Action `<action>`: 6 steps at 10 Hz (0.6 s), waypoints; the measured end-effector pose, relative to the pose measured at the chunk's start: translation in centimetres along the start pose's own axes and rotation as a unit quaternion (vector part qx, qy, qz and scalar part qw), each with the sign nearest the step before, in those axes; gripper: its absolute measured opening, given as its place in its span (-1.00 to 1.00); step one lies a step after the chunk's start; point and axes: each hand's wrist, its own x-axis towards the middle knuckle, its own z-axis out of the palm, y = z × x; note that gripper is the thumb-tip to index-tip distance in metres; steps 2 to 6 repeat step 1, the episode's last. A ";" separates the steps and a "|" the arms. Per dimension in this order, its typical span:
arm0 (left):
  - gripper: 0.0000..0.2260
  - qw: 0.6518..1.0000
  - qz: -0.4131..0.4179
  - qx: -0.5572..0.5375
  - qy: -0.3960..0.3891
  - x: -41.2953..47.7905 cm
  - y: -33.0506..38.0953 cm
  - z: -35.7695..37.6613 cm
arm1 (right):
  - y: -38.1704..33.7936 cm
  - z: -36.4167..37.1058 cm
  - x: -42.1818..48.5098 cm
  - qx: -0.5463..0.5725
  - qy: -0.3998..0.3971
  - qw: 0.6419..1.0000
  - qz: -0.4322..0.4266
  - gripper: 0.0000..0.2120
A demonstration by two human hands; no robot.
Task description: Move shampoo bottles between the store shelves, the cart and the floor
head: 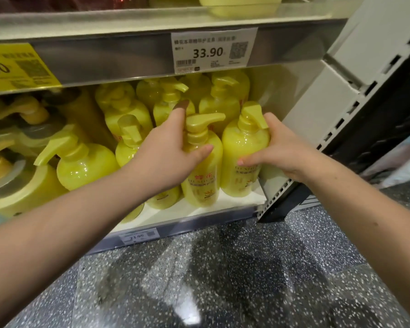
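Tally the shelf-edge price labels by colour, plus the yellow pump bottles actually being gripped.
White paper price labels: 2
Yellow paper price label: 1
Yellow plastic pump bottles, gripped one each by the left hand and the right hand: 2
Total: 5

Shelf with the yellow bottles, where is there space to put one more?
A bare white strip of shelf runs along the front edge, and a small corner lies between the right bottle and the side panel. Behind and to the left the bottles stand packed. The speckled floor below is bare.
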 end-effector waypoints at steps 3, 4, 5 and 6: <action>-0.27 0.997 0.058 0.033 0.023 -2.9 0.3 -1.7 | -0.6 0.4 -2.4 -0.100 0.043 0.993 0.039 0.19; -0.27 0.997 0.058 0.033 0.023 -2.9 0.3 -1.7 | -0.6 0.4 -2.4 -0.100 0.043 0.993 0.039 0.19; -0.27 0.997 0.058 0.033 0.023 -2.9 0.3 -1.7 | -0.6 0.4 -2.4 -0.100 0.043 0.993 0.039 0.19; -0.27 0.997 0.058 0.033 0.023 -2.9 0.3 -1.7 | -0.6 0.4 -2.4 -0.100 0.043 0.993 0.039 0.19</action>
